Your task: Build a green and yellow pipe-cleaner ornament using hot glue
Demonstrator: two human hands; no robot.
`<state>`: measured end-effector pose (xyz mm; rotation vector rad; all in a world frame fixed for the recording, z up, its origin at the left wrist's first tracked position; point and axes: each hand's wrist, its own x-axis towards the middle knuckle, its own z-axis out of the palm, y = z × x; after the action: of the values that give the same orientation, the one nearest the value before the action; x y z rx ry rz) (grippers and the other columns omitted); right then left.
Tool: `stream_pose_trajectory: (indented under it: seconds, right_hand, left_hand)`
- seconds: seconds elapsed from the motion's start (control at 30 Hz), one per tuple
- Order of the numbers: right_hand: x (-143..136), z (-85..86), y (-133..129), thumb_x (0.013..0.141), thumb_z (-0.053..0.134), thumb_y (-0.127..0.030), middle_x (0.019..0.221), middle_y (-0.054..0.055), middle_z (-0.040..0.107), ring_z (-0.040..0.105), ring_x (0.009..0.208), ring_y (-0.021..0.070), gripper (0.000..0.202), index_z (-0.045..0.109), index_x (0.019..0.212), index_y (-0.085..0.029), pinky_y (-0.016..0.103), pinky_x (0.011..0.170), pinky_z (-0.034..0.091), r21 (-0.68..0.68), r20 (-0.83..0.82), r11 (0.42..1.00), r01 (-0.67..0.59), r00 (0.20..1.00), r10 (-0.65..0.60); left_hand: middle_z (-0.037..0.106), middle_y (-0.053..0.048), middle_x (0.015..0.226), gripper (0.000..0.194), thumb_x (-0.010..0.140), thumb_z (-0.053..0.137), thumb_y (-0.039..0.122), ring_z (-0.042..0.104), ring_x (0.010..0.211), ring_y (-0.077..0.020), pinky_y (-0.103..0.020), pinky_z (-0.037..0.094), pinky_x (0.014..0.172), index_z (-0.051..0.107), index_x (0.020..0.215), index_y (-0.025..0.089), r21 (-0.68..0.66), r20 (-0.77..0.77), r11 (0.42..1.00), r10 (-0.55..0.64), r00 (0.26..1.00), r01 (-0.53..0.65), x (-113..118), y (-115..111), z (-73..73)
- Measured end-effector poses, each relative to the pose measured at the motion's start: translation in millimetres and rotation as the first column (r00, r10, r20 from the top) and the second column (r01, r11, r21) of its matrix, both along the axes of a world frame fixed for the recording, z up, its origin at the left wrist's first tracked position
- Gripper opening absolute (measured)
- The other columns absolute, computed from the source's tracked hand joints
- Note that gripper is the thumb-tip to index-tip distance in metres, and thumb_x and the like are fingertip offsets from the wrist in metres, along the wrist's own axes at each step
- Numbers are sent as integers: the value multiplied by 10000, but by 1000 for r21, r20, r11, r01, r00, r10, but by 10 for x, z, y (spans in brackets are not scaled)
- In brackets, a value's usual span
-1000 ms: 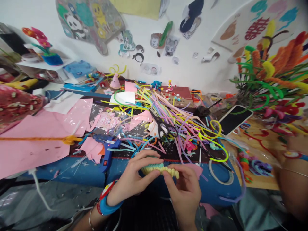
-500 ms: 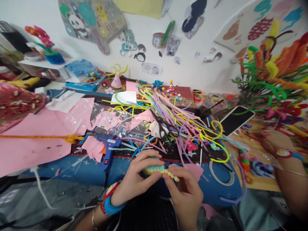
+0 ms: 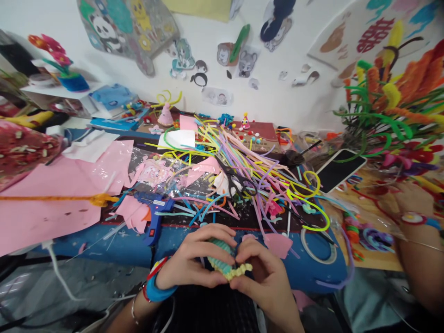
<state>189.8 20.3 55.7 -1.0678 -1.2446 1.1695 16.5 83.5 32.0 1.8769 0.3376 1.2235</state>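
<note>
We hold a small, ridged teal-and-yellow piece (image 3: 219, 266) at the near edge of a cluttered tabletop (image 3: 121, 253). Our left hand (image 3: 199, 256) grips its teal body; our right hand (image 3: 264, 274) pinches its yellow trim (image 3: 243, 269), which could bend or pull loose if we tug unevenly.

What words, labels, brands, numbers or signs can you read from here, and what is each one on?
"囍": red sign on the fan-shaped sheet on the wall.
Smaller brown marks on that sheet: too blurred to read.
White label on the blue glue gun: too small to read.
Print on the reddish-brown box: too small to read.
Teal-and-yellow piece being held: no text shows.
</note>
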Motion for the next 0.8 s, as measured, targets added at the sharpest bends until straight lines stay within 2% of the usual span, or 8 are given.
stream_pose_trajectory:
  seconds: [0.1, 0.17, 0.23, 0.3, 0.43, 0.53, 0.63, 0.8]
  right_hand:
    - [-65, 7, -15, 628, 887, -380, 743, -48, 534, 538, 671, 122, 411, 541, 794, -233, 213, 592, 481, -14, -39, 992, 124, 991, -125]
    - [-105, 14, -29, 633, 885, -389, 702, -63, 480, 487, 632, 106, 463, 458, 705, -227, 196, 563, 446, 65, -13, 973, 222, 975, -221]
    - [-129, 32, -44, 694, 848, -389, 656, -64, 452, 458, 602, 99, 478, 410, 625, -211, 190, 532, 410, 184, 67, 949, 256, 960, -272]
    - [-136, 62, -58, 753, 807, -384, 640, -53, 473, 479, 592, 101, 423, 454, 604, -206, 200, 515, 406, 286, 162, 929, 236, 943, -290]
    - [-136, 124, -75, 806, 765, -373, 692, -21, 553, 568, 621, 122, 227, 617, 719, -223, 227, 521, 477, 407, 294, 893, 191, 899, -326]
    - [-129, 152, -72, 832, 737, -377, 728, 0, 617, 630, 654, 148, 147, 679, 805, -245, 259, 550, 541, 521, 319, 831, 196, 858, -403]
    - [-95, 172, -80, 860, 710, -355, 809, 16, 712, 697, 701, 182, 89, 723, 916, -287, 306, 593, 595, 625, 355, 763, 166, 810, -467]
    - [-30, 159, -161, 872, 680, -223, 957, 23, 782, 759, 843, 233, 330, 675, 1192, -302, 341, 665, 653, 643, 520, 765, -10, 740, -427]
  left_hand:
    - [690, -95, 1038, 241, 842, 709, 365, 649, 1062, -269, -441, 544, 929, 689, 1044, 236, 40, 14, 999, 14, 1000, -15, -17, -10, -17]
    - [693, -96, 1039, 267, 827, 726, 341, 647, 1063, -270, -432, 545, 925, 678, 1064, 227, 65, 16, 997, 40, 999, -41, -26, -18, -26]
    - [694, -96, 1037, 286, 814, 737, 328, 647, 1065, -269, -422, 548, 922, 672, 1070, 218, 91, 30, 993, 67, 997, -70, -32, -23, -29]
    - [698, -91, 1034, 301, 800, 750, 329, 650, 1063, -266, -412, 555, 917, 669, 1068, 217, 121, 50, 987, 97, 994, -102, -32, -26, -28]
    - [714, -83, 1021, 308, 794, 749, 351, 666, 1051, -258, -405, 572, 921, 664, 1056, 212, 197, 61, 970, 132, 989, -141, -31, -33, -4]
    - [739, -80, 1004, 335, 809, 728, 366, 700, 1002, -250, -408, 590, 910, 649, 1100, 220, 232, 61, 959, 154, 986, -164, -34, -39, 55]
    - [759, -87, 1020, 455, 829, 709, 368, 733, 935, -244, -432, 593, 915, 588, 1244, 224, 217, 56, 963, 150, 987, -159, -53, -39, 127]
    - [743, -103, 1136, 684, 833, 719, 361, 653, 1165, -277, -424, 566, 961, 419, 1438, 253, 214, 17, 966, 144, 989, -144, -123, -50, 146]
